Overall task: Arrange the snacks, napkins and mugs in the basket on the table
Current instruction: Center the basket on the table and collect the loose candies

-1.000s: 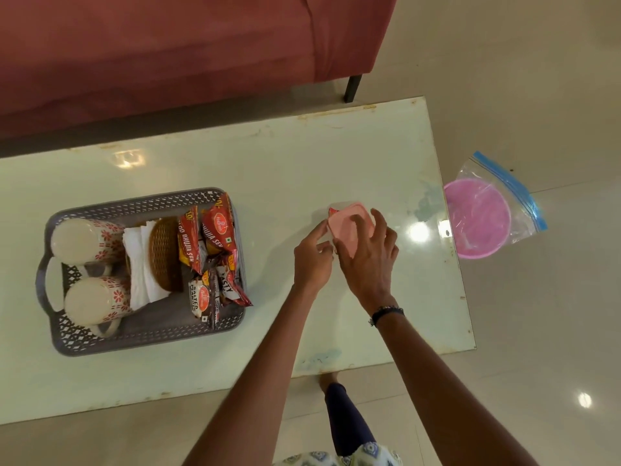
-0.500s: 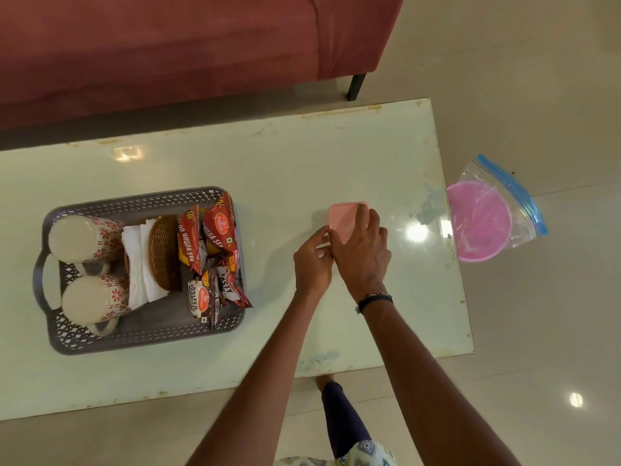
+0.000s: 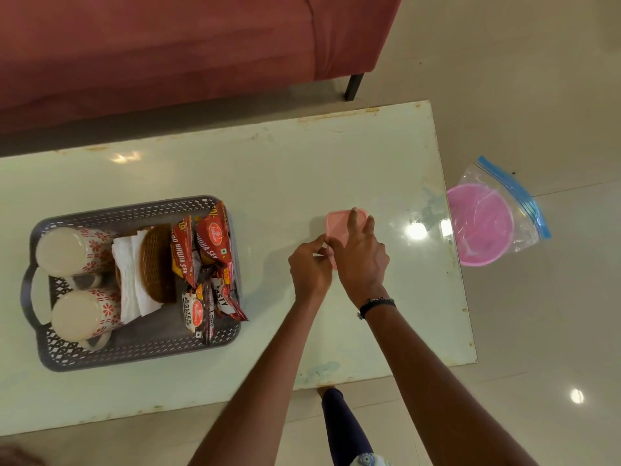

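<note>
A grey perforated basket (image 3: 141,348) sits on the left of the pale table (image 3: 302,169). Inside lie two white mugs with red flowers (image 3: 72,252) (image 3: 84,314), white napkins (image 3: 129,284), a brown woven round piece (image 3: 158,264) and several red snack packets (image 3: 210,250). Right of the basket a small pink box (image 3: 337,222) rests on the table. My right hand (image 3: 361,260) lies over it, fingers on its lid. My left hand (image 3: 309,267) pinches the box's near left edge.
A red sofa (image 3: 168,45) runs along the table's far side, one dark leg (image 3: 354,87) near the corner. On the floor to the right lies a clear zip bag with a pink round dish (image 3: 480,223). My leg (image 3: 342,428) stands at the near edge.
My right hand slid back toward me over the pink box, uncovering more of its lid. My left hand stayed at the box's near left edge. The basket has not moved.
</note>
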Action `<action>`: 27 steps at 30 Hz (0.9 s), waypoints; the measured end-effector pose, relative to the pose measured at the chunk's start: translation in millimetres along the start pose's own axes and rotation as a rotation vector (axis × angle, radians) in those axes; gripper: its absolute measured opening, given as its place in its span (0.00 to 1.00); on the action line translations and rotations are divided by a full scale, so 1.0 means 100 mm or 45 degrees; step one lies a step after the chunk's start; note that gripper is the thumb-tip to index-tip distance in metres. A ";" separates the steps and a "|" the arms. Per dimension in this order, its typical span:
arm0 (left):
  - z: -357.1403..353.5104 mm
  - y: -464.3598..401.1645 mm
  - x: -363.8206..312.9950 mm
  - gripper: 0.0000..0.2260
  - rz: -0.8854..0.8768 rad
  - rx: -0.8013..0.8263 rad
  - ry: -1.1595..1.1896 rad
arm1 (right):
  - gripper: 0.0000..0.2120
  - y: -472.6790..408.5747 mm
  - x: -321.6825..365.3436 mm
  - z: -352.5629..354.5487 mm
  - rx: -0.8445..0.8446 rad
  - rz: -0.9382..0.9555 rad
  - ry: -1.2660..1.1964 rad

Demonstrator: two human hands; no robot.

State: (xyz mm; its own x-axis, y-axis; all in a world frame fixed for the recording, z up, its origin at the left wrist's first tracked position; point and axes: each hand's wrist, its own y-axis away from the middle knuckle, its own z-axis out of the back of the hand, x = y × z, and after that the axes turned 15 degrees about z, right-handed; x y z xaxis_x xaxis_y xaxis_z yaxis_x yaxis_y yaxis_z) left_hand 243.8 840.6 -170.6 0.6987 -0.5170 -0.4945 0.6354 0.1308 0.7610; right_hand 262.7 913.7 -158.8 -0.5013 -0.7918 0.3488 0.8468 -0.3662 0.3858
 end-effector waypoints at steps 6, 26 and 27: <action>0.05 0.06 -0.06 0.09 0.039 0.071 -0.051 | 0.31 0.03 -0.08 0.02 -0.054 0.075 -0.080; 0.91 0.18 0.61 0.30 -0.130 0.011 -0.239 | 0.12 0.35 0.53 -0.58 -0.142 -0.205 -1.218; 0.92 0.18 0.62 0.30 -0.123 0.009 -0.279 | 0.12 0.34 0.56 -0.60 -0.139 -0.207 -1.215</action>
State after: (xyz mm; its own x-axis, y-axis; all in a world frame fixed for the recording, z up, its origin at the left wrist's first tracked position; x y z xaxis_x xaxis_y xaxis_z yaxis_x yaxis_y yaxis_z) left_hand 268.3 732.8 -149.0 0.5461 -0.6983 -0.4628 0.6930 0.0662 0.7179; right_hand 274.3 827.7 -176.8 -0.5060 -0.0165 0.8624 0.7423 -0.5174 0.4257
